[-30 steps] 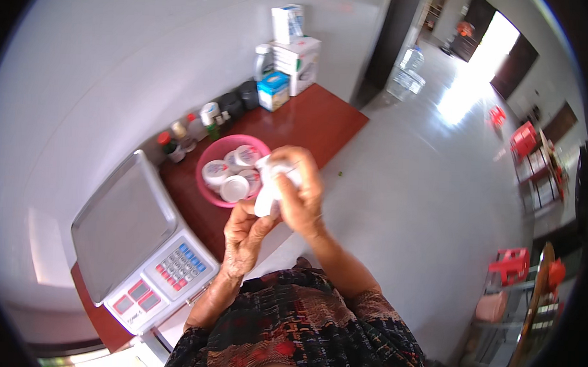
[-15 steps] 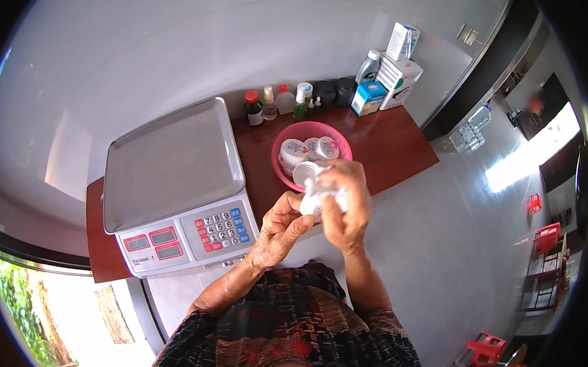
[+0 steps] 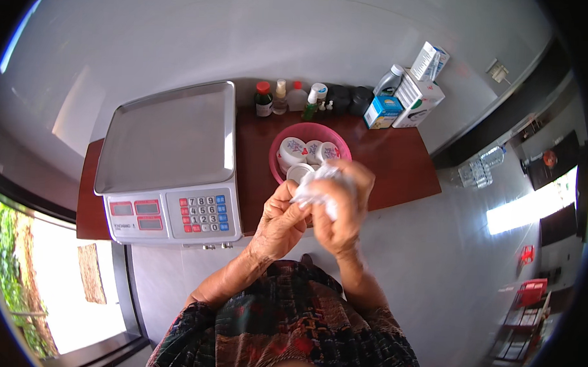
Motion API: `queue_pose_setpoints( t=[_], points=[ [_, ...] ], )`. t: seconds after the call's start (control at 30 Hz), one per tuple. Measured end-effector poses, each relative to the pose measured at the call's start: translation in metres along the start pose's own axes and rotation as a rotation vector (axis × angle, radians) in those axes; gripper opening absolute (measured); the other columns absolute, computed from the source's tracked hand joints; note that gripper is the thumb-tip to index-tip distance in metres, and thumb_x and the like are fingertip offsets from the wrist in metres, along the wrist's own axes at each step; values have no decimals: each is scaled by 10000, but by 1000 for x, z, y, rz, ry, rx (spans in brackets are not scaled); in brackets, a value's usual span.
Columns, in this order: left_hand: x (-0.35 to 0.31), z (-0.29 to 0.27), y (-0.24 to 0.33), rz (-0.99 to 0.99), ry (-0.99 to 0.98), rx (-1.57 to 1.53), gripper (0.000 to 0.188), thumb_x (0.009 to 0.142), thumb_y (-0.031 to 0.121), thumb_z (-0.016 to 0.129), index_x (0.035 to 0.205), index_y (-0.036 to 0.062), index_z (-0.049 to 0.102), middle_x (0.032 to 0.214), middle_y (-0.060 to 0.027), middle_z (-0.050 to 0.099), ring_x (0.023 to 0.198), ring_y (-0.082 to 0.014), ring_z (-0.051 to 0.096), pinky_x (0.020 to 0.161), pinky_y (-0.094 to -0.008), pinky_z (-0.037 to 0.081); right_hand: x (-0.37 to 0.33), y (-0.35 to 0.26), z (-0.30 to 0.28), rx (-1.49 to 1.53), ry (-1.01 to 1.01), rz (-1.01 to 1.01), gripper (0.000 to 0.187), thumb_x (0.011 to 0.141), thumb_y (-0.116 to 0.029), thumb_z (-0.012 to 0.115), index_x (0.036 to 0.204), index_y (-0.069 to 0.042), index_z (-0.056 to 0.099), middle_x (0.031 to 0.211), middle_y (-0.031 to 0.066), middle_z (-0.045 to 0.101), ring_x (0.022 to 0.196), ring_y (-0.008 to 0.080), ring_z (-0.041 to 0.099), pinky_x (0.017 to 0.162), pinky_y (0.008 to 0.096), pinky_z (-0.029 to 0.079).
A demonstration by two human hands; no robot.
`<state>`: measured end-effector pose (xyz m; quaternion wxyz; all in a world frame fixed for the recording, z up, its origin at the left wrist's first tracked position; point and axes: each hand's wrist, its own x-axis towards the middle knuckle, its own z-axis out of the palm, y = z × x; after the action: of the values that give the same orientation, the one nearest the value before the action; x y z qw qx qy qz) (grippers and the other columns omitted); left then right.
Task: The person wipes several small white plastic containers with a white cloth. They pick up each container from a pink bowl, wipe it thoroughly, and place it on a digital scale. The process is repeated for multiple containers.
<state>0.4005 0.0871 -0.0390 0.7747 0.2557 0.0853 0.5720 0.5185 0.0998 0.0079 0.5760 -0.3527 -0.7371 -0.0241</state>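
Scale (image 3: 168, 140): further left and straighter in view than the earlier frame; camera swung.
Left hand (image 3: 281, 222): thumb and fingers pinched on the wad's (image 3: 312, 192) left edge; best kept steady.
Right hand (image 3: 342, 211): fingers clamped on wad, blurred; likely wants light, even pressure.
Wad: white, crumpled, between hands, partly under right fingers.
Basin (image 3: 309, 130): pink, just beyond, on worktop (image 3: 398, 162); white tubs (image 3: 294, 148) inside.

White, soft-looking crumpled piece (image 3: 322, 188), held in the air.
It is bunched and creased, its outline partly blurred; the bulk lies gathered in the right fingers (image 3: 355, 175), which hide part of it, while its left end narrows toward the left fingers (image 3: 291, 216).
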Motion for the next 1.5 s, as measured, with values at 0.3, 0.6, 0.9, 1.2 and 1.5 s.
queue_pose_setpoints(
  t=[0.3,0.6,0.9,1.2,1.5],
  points=[
    [8,15,-18,215,121,153,136,918,165,567,994,80,494,996,-33,571,925,-112,560,806,-273,495,-16,10,-10,243,-192,-28,215,834,-210,585,1019,-108,623,1168,152,468,1056,299,441,883,411,399],
    [-13,7,-17,289,128,403,124,926,171,564,973,64,523,984,1,564,949,-59,513,813,-243,453,11,18,-3,308,-173,-18,201,770,-114,606,970,-93,613,1049,122,547,923,268,517,808,395,412],
    [-3,6,2,189,89,415,168,815,30,681,856,51,519,978,-23,583,908,-77,544,803,-252,479,-8,37,8,860,-68,573,249,878,-185,526,1059,-17,559,988,69,574,877,138,532,748,266,448],
    [-1,15,40,-47,17,869,289,790,18,676,1052,16,553,910,-5,607,838,-53,528,734,-240,474,8,23,6,373,-295,-70,324,679,41,683,975,-52,592,908,110,589,742,247,601,630,317,501],
    [5,5,25,49,81,559,165,852,61,654,978,22,555,897,-2,600,836,-53,536,749,-212,457,1,24,14,635,19,584,225,816,-5,573,1037,-12,534,990,89,580,874,157,552,787,273,464]
  ],
)
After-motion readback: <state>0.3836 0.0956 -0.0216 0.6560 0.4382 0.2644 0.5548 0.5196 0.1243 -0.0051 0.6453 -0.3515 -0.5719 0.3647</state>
